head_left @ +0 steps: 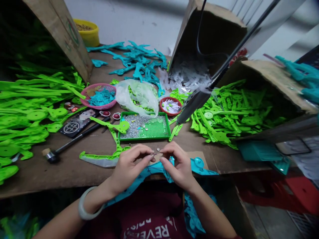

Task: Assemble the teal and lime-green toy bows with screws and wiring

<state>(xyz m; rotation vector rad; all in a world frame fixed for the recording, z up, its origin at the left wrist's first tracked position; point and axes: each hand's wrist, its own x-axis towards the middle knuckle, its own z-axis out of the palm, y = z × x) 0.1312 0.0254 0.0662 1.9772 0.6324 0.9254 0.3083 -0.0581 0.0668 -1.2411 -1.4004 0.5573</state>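
Note:
My left hand [133, 161] pinches thumb to forefinger, with a tiny thin dark piece [155, 154] at the fingertips; its kind is too small to tell. Close on the other side, my right hand [178, 165] is also closed in a pinch, and what it holds, if anything, I cannot make out. A small round metal piece [158, 149] lies just beyond the fingertips. Beneath both hands stretches a long blue plastic part [148, 171] at the table's front edge, partly hidden by them. Left of my left hand is a green plastic part with a translucent strip [99, 160].
A green tray [156, 132] of small metal pieces stands ahead. Behind it are a plastic bag [137, 96], a pink basket [107, 105] and a red bowl [163, 111]. A dark power screwdriver [193, 104] hangs at right. A hammer [74, 141] and green part piles [224, 116] flank the workspace.

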